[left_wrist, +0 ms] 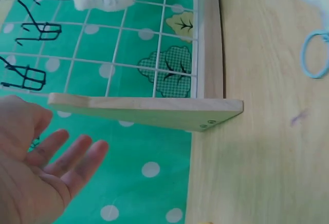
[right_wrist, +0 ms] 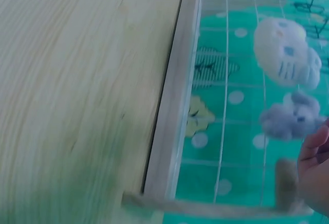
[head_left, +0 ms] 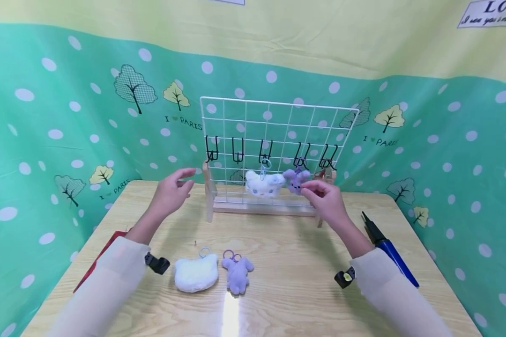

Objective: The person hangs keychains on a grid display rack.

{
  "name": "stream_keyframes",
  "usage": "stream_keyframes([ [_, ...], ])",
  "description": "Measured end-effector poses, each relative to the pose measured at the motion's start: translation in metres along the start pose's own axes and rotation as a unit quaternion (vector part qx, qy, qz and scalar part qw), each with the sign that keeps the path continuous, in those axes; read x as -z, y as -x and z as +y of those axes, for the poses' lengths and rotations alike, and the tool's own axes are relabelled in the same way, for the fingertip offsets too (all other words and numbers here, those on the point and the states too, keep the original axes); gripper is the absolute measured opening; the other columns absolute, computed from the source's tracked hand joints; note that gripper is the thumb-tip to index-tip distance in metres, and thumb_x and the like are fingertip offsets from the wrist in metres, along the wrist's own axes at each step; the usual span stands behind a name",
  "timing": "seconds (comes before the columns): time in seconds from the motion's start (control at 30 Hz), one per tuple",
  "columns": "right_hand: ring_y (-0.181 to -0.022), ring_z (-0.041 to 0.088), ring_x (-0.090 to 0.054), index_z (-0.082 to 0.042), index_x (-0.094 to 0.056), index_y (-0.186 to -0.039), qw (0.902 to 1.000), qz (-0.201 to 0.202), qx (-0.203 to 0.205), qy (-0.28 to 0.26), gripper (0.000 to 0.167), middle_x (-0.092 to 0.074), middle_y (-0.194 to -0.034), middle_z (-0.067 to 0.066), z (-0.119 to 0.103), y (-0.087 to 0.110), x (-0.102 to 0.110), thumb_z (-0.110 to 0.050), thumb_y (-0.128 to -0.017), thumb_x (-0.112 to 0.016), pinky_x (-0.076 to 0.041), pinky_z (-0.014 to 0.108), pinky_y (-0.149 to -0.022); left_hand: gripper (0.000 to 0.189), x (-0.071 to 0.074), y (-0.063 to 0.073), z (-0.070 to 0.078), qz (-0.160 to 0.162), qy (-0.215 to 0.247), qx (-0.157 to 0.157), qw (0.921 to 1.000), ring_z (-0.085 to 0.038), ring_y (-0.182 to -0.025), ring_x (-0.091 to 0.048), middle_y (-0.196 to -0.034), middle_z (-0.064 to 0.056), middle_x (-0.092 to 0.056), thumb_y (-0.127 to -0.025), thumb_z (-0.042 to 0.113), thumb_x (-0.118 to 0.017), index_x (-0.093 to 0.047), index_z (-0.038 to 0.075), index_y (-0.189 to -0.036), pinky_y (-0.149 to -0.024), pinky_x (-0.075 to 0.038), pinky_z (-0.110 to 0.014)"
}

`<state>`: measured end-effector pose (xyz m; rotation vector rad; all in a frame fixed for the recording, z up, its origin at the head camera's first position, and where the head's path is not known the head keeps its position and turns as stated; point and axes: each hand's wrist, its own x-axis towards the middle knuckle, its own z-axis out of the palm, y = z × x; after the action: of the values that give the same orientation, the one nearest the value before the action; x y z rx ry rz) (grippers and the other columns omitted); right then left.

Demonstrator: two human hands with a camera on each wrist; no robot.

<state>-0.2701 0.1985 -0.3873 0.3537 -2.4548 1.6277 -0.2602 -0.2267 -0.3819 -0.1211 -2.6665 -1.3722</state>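
In the head view my right hand (head_left: 326, 201) pinches the edge of a purple plush keychain (head_left: 296, 180), which hangs from a black hook on the white wire grid rack (head_left: 253, 100). A white cat-shaped plush keychain (head_left: 262, 186) hangs by a blue ring just left of it. The right wrist view shows the purple plush (right_wrist: 290, 118) beside my fingertips, cut by the frame edge. My left hand (head_left: 173, 192) is in the air left of the rack, fingers relaxed, touching nothing. In the left wrist view, its fingers (left_wrist: 77, 167) are spread near the rack's wooden side.
A white plush keychain (head_left: 196, 274) and a purple plush keychain (head_left: 237, 275) lie on the wooden table (head_left: 286, 290). Several black hooks (head_left: 238, 150) line the grid. A blue-and-black tool (head_left: 390, 252) lies at right; a red item (head_left: 105, 248) lies under my left forearm.
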Motion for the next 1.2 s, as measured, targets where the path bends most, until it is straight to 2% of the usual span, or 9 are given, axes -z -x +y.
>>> stream_keyframes([
  [0.2, -0.068, 0.008, -0.055, 0.0, -0.07, -0.113, 0.9997, 0.018, 0.003, 0.016, 0.03, -0.066, -0.084, -0.012, 0.019, 0.004, 0.029, -0.026, -0.099, -0.07, -0.051, 0.018, -0.055, 0.036, 0.008, 0.032, -0.008, -0.06, -0.025, 0.018, 0.9977, -0.035, -0.117, -0.067, -0.139, -0.018, -0.061, -0.107, 0.019, -0.051, -0.057, 0.01, -0.141, -0.088, -0.065, -0.041],
  [0.3, -0.067, 0.007, -0.054, 0.0, -0.07, -0.113, 0.9986, 0.041, 0.003, 0.032, 0.03, -0.064, -0.083, -0.013, 0.027, 0.003, 0.045, -0.027, -0.1, -0.068, -0.051, 0.017, -0.054, 0.032, 0.006, 0.046, -0.016, -0.091, -0.034, 0.023, 0.995, -0.034, -0.11, -0.069, -0.133, -0.02, -0.065, -0.106, 0.016, -0.054, -0.062, 0.009, -0.137, -0.085, -0.066, -0.041],
  [0.43, -0.066, 0.006, -0.053, 0.0, -0.07, -0.115, 0.9957, 0.084, -0.006, 0.036, 0.031, -0.061, -0.081, -0.013, 0.036, -0.003, 0.062, -0.027, -0.099, -0.068, -0.049, 0.016, -0.052, 0.029, -0.001, 0.06, -0.033, -0.119, -0.054, 0.025, 0.991, -0.031, -0.102, -0.071, -0.125, -0.02, -0.07, -0.103, 0.012, -0.058, -0.067, 0.007, -0.13, -0.076, -0.065, -0.033],
  [0.53, -0.068, 0.006, -0.054, -0.006, -0.069, -0.119, 0.9927, 0.115, -0.021, 0.031, 0.031, -0.062, -0.084, -0.015, 0.04, -0.008, 0.071, -0.03, -0.099, -0.068, -0.05, 0.016, -0.053, 0.027, -0.008, 0.068, -0.047, -0.136, -0.086, 0.011, 0.9869, -0.025, -0.097, -0.072, -0.118, -0.017, -0.073, -0.101, 0.01, -0.061, -0.069, 0.007, -0.126, -0.075, -0.063, -0.031],
  [0.63, -0.074, 0.007, -0.056, -0.013, -0.068, -0.125, 0.9911, 0.125, -0.033, 0.032, 0.032, -0.064, -0.097, -0.016, 0.044, -0.013, 0.077, -0.032, -0.1, -0.066, -0.051, 0.016, -0.056, 0.026, -0.015, 0.075, -0.059, -0.153, -0.122, -0.012, 0.9806, -0.022, -0.095, -0.073, -0.11, -0.012, -0.076, -0.098, 0.009, -0.064, -0.072, 0.008, -0.122, -0.081, -0.063, -0.037],
  [0.77, -0.087, 0.007, -0.06, -0.019, -0.061, -0.139, 0.9936, 0.102, -0.027, 0.041, 0.038, -0.065, -0.125, 0.0, 0.048, -0.017, 0.082, -0.031, -0.103, -0.062, -0.055, 0.017, -0.061, 0.026, -0.023, 0.082, -0.071, -0.182, -0.144, -0.038, 0.972, -0.019, -0.095, -0.072, -0.105, -0.006, -0.077, -0.095, 0.009, -0.068, -0.073, 0.009, -0.121, -0.086, -0.062, -0.042],
  [0.87, -0.097, 0.005, -0.06, -0.02, -0.053, -0.149, 0.9961, 0.07, -0.017, 0.05, 0.045, -0.058, -0.143, 0.014, 0.049, -0.02, 0.083, -0.031, -0.105, -0.057, -0.058, 0.017, -0.065, 0.029, -0.027, 0.084, -0.077, -0.194, -0.147, -0.056, 0.9684, -0.013, -0.094, -0.069, -0.103, -0.001, -0.076, -0.093, 0.011, -0.072, -0.073, 0.01, -0.123, -0.085, -0.061, -0.036],
  [1.0, -0.102, 0.0, -0.058, -0.025, -0.046, -0.154, 0.9969, 0.032, -0.021, 0.069, 0.049, -0.051, -0.153, 0.014, 0.048, -0.024, 0.082, -0.038, -0.107, -0.051, -0.06, 0.017, -0.071, 0.033, -0.03, 0.085, -0.082, -0.194, -0.146, -0.077, 0.9671, -0.007, -0.09, -0.065, -0.1, 0.002, -0.075, -0.092, 0.015, -0.075, -0.073, 0.011, -0.125, -0.08, -0.057, -0.026],
  [1.2, -0.1, -0.003, -0.058, -0.02, -0.045, -0.155, 0.9969, 0.009, -0.021, 0.076, 0.052, -0.051, -0.152, 0.02, 0.049, -0.032, 0.08, -0.041, -0.107, -0.049, -0.06, 0.018, -0.072, 0.035, -0.035, 0.083, -0.084, -0.214, -0.143, -0.098, 0.9613, -0.005, -0.087, -0.058, -0.1, 0.003, -0.07, -0.092, 0.023, -0.076, -0.073, 0.014, -0.126, -0.074, -0.052, -0.022],
])
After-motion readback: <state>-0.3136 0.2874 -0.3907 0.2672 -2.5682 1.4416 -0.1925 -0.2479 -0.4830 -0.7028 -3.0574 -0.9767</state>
